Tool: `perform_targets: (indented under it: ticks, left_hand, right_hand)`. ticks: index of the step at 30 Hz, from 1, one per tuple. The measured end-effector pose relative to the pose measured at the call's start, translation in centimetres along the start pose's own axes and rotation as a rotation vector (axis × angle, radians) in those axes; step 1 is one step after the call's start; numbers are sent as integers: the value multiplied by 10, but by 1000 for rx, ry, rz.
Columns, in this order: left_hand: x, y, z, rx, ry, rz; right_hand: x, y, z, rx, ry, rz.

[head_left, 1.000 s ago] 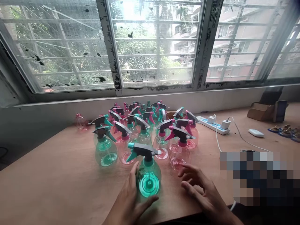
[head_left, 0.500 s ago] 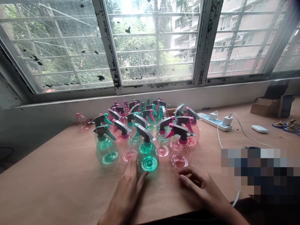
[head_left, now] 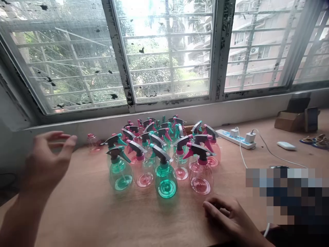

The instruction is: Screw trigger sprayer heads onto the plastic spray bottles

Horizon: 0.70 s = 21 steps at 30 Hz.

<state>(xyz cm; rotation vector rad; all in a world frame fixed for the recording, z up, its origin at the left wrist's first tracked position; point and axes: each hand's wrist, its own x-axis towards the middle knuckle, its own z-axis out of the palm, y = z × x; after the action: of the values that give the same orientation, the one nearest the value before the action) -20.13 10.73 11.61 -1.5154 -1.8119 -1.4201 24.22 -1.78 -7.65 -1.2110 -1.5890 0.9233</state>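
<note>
Several small clear spray bottles, green and pink with grey triggers, stand clustered on the wooden table (head_left: 77,212) below the window. The nearest green bottle (head_left: 166,176) stands upright at the front of the cluster. My left hand (head_left: 47,161) is raised at the left, fingers apart and slightly curled, holding nothing, reaching toward a lone capless pink bottle (head_left: 92,141) by the wall. My right hand (head_left: 226,216) rests on the table in front of a pink bottle (head_left: 200,171), fingers loosely curled, nothing in it.
A white power strip (head_left: 235,138) with plugged chargers and a cable lies right of the bottles. Further right are a white oblong device (head_left: 286,145), a cardboard box (head_left: 286,120) and a blurred-out patch. A barred window runs along the back wall.
My left hand let go of the front green bottle, which now stands with the cluster, and swung up to the left. My right hand drew back slightly toward me.
</note>
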Motion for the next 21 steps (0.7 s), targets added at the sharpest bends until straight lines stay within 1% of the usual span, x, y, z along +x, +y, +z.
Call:
perform_targets:
  ticks: [2,3,4,6,9,12,14,15,17,19,21]
  left_hand:
    - [41,-15,18,117,-115,-42]
    - [57,-22,29,174,-167,-47]
    - [70,-30,40,223,-219,-41]
    - [85,-44,62,306,-308,-14]
    - [89,-62,94,387,-381,54]
    - [84,-74,124,446,-364,72]
    - [81,-78,139,474,-351,72]
    - [80,-79,144,482,-353,79]
    - [77,-79,147,489,-374,110]
    - [76,-79,144,482,-410,160]
    - [77,-78,138,472,-434,194]
  right_hand:
    - [1,-1,0,-28,-19,-3]
    - [2,-2,0,-43,-31,-12]
    - [2,-3,0,-57,-43,-23]
    - [3,-4,0,-91,-63,-46]
    - [4,-4,0,-161,-69,-73]
    - [5,-3,1,-206,-60,-84]
    - [5,-4,2,-233,-45,-91]
    - [6,-4,2,-249,-42,-95]
    - [6,-5,4,-279,-43,-100]
    - [6,-7,6,-309,-16,-130]
    - [4,-8,5,-347,63,-228]
